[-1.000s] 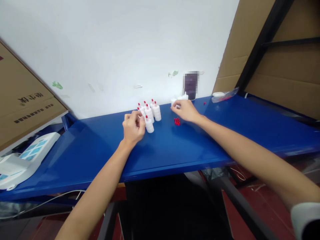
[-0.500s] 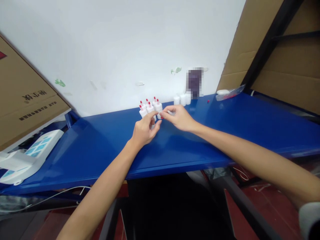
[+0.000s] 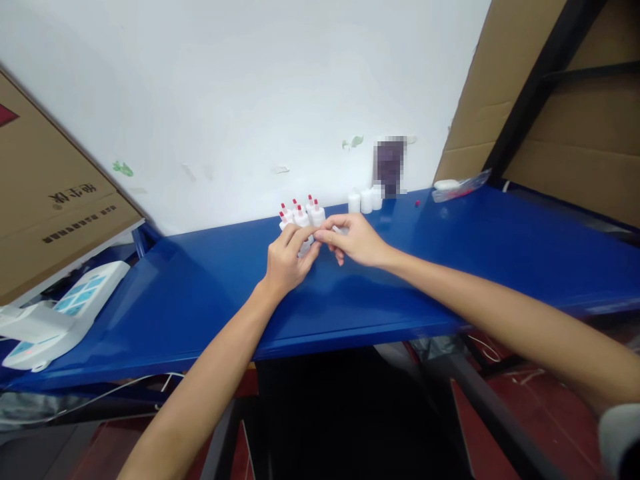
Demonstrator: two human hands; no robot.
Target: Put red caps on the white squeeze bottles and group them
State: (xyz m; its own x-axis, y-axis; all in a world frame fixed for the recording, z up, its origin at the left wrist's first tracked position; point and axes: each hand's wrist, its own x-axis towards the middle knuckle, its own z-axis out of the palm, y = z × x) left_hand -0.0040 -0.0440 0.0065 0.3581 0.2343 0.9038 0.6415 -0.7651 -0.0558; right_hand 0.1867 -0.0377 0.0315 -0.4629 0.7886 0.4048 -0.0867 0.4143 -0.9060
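Note:
My left hand [image 3: 291,259] is closed round a small white plastic bottle [image 3: 304,248], of which only a bit shows between thumb and fingers. From the right, my right hand [image 3: 356,240] meets it, thumb and forefinger pinched together at the left fingertips. Whatever lies in that pinch is hidden. Just behind the hands stand several white squeeze bottles [image 3: 317,215] with pointed nozzles and red tips, in a tight group upright on the blue table [image 3: 210,287].
Three white bottles without red tips [image 3: 367,201] stand by the wall, right of the group. Farther right lie a small red cap [image 3: 417,203] and a clear plastic bag [image 3: 463,189]. A white device with blue panels [image 3: 75,303] and a cardboard box [image 3: 55,193] are at left.
My right fingertips have shifted slightly left against my left hand, and its lower fingers have come into view. The red bit seen beneath the right fingertips is now hidden.

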